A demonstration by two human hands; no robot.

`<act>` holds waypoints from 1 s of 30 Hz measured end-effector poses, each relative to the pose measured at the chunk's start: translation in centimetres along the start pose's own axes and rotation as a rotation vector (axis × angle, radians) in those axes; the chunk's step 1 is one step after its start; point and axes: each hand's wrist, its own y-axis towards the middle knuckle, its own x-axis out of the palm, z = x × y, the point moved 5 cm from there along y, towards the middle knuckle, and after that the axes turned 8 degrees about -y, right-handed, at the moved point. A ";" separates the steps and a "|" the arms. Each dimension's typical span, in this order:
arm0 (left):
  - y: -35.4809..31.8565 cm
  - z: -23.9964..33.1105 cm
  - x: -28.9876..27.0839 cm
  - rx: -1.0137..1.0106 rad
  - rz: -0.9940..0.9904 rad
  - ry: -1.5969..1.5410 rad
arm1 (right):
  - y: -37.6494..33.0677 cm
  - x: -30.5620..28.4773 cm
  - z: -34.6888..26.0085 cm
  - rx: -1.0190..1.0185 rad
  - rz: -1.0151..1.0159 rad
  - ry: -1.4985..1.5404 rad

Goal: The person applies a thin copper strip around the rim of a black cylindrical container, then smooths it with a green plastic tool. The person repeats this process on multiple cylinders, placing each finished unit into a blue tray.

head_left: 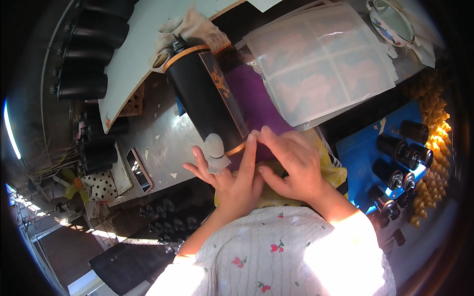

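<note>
A black cylinder (205,96) with orange bands at both ends and a gold pattern down its side is laid at a slant on the grey surface (165,138), its capped end propped on a pale cloth (190,29) and its near end resting beside a purple sheet (256,101).

The left hand (232,177) is spread open, nothing clenched; a small grey pad (215,153) is perched against its fingers, and the index finger is pressed flat along the near orange band. The right hand (291,165) is laid palm down with its fingertips on the edge of the purple sheet, just beside the cylinder's lower end; whether anything thin is pinched under them cannot be told.

Several slips seem likely from here. The cylinder is round and only lightly steadied, so a sideways push from either hand could set it rolling off the cloth and across the surface. The gold pattern could be smeared or creased if the fingers are dragged over it. The grey pad is loosely carried and could be dropped. The stack of clear printed sheets (321,59) is lying close by and could be shoved by the right forearm.

The cylinder looks glossy, smooth and hard, with sunlight caught along its upper side.
</note>
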 end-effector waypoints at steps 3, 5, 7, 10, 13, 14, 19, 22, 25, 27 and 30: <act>0.5 -0.3 -1.2 0.086 0.079 -0.060 | 0.3 -2.4 1.2 0.505 0.065 0.418; 0.8 -1.6 -2.9 0.096 0.204 -0.181 | 0.1 -5.4 4.9 0.789 0.396 0.745; 2.8 -2.8 -3.2 0.065 0.093 -0.190 | 0.2 -7.4 7.1 0.926 0.696 0.807; 5.5 -3.2 -2.8 0.040 0.005 -0.103 | 1.1 -4.9 3.6 0.767 0.507 0.728; 7.4 -2.5 -3.2 0.088 0.028 0.011 | 2.7 0.6 -1.4 0.466 0.008 0.347; 7.5 -3.0 -2.8 0.082 0.070 -0.034 | 3.0 1.3 -1.5 0.539 0.044 0.415; 6.7 -3.9 -2.6 0.066 0.090 -0.063 | 0.2 -3.8 6.2 0.976 0.669 0.802; 7.0 -4.1 -2.5 0.074 0.101 -0.086 | 0.8 -5.2 4.8 0.893 0.627 0.841; 7.1 -4.1 -2.5 0.073 0.088 -0.123 | 2.4 -0.6 0.2 0.628 0.195 0.375; 7.2 -4.2 -2.6 0.079 0.088 -0.136 | 3.5 2.1 -2.9 0.474 0.065 0.365; 7.1 -4.5 -2.6 0.089 0.108 -0.123 | 2.8 2.5 -2.0 0.347 0.045 0.187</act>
